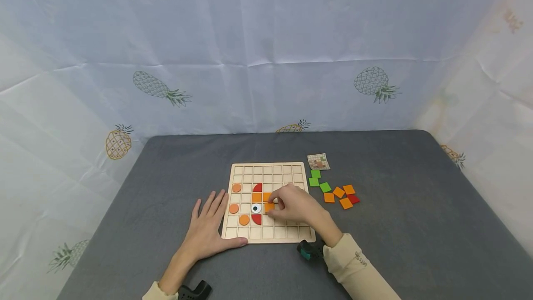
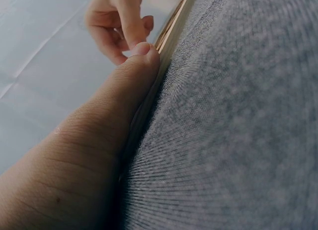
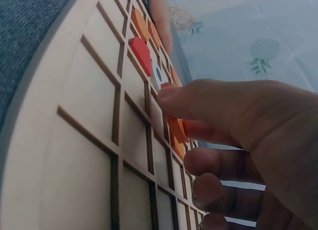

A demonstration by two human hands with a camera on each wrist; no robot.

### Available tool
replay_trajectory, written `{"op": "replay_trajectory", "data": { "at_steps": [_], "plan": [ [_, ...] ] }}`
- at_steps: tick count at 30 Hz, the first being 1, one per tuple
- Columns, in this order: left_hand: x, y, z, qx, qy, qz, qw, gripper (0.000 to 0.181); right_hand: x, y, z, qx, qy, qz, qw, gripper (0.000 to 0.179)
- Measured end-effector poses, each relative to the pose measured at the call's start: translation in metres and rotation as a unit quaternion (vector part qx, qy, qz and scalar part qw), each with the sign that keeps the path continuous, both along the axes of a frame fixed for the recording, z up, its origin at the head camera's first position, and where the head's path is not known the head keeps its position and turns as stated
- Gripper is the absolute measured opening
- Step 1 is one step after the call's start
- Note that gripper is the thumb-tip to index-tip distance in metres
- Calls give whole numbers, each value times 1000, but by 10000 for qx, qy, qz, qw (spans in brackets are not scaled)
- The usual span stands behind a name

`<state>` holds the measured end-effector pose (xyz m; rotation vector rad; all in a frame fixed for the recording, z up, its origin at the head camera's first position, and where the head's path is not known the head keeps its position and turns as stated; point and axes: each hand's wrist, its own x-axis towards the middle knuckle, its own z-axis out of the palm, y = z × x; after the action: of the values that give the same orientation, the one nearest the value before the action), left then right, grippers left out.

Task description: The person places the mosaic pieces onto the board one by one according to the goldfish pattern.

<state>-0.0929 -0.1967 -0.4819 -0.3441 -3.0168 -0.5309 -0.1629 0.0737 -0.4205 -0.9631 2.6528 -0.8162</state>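
Observation:
My right hand [image 1: 297, 205] pinches an orange square tile [image 3: 176, 127] between thumb and index finger, low over the gridded wooden board [image 1: 291, 233]. Its other fingers are loosely bent. Beside that tile, a white disc with a black dot [image 1: 256, 208] sits in a cell. Two more orange squares [image 1: 257, 197] lie in the row above, one partly behind my fingertips. Red rounded pieces [image 1: 257, 219] occupy cells above and below. Orange discs [image 1: 234, 209] lie toward the board's left side. My left hand [image 1: 207, 233] rests spread at the left edge, its thumb along the near edge.
Right of the board lie loose green squares [image 1: 313, 182], several orange squares [image 1: 329, 197] and a red piece [image 1: 353, 198]. A small printed card [image 1: 318, 161] lies near the board's far right corner. The grey table [image 1: 399, 226] ends at a pineapple-print curtain [image 1: 250, 96].

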Motion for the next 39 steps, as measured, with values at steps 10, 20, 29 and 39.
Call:
{"op": "replay_trajectory", "data": {
  "at_steps": [10, 20, 29, 39],
  "plan": [
    [0, 0, 1, -43, 4, -23, 10000, 129, 2, -7, -5, 149, -29, -316, 9994, 21],
    [0, 0, 2, -82, -27, -2, 10000, 129, 3, -8, -6, 121, -120, -435, 9989, 22],
    [0, 0, -1, -52, 134, -16, 9999, 129, 2, -7, -9, 92, -124, -416, 9990, 24],
    [-1, 0, -1, -35, 157, -48, 9999, 128, 3, -6, -11, -14, -125, -464, 9988, 26]
  ]
}}
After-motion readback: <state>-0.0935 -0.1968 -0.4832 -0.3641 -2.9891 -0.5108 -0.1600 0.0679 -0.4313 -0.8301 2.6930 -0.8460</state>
